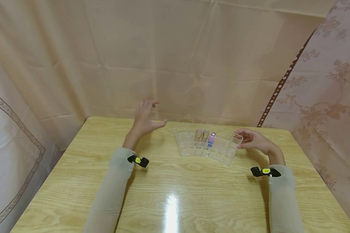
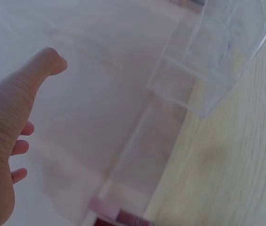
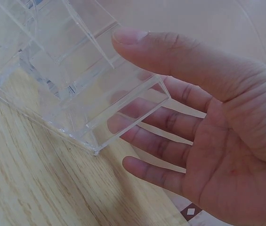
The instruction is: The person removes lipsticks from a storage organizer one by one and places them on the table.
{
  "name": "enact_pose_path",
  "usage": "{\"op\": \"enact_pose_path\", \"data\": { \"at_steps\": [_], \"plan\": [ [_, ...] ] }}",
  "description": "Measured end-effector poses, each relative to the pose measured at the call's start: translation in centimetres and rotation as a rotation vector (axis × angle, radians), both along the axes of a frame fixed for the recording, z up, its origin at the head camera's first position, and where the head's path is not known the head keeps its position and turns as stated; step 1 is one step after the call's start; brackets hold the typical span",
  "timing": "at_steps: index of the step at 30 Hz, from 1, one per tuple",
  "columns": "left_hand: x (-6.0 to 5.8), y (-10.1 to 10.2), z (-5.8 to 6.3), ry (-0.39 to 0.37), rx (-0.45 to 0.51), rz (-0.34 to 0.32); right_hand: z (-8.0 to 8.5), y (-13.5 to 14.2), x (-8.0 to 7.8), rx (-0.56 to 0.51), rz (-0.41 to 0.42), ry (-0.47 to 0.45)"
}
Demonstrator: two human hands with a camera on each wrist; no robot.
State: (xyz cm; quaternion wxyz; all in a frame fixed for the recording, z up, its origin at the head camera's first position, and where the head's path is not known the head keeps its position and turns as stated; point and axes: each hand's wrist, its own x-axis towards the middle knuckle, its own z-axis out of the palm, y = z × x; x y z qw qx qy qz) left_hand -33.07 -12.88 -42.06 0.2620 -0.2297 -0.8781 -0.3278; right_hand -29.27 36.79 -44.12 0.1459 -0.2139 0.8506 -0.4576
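Note:
A clear plastic lipstick organizer [image 1: 218, 150], curved and divided into small compartments, stands towards the back of the table. Upright in its middle are two gold lipstick tubes [image 1: 198, 134] and a pink-to-blue tube [image 1: 211, 139]. At its right end, my right hand [image 1: 255, 141] holds the organizer with the thumb [image 3: 137, 42] on the near side; its fingers [image 3: 156, 120] show partly through the clear wall. My left hand [image 1: 144, 119] is raised left of the organizer, apart from it, thumb spread from the loosely bent fingers. In the left wrist view, the organizer's end [image 2: 208, 61] lies beyond the thumb.
The wood-grain table [image 1: 151, 181] carries a bright light reflection near its front. A beige curtain [image 1: 175, 64] hangs just behind the back edge. Floral cloth [image 1: 326, 84] hangs at the right, and pale cloth [image 1: 11, 155] with a patterned border at the left.

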Motion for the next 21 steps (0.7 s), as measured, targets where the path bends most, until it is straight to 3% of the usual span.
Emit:
{"op": "enact_pose_path", "data": {
  "at_steps": [13, 21],
  "plan": [
    [2.4, 4.2, 1.8, 0.028, -0.058, -0.152, 0.0, -0.1, 0.1, -0.012, -0.017, -0.003],
    [2.9, 7.0, 2.3, 0.059, -0.139, -0.187, -0.2, -0.1, 0.0, -0.003, -0.032, -0.008]
  ]
}}
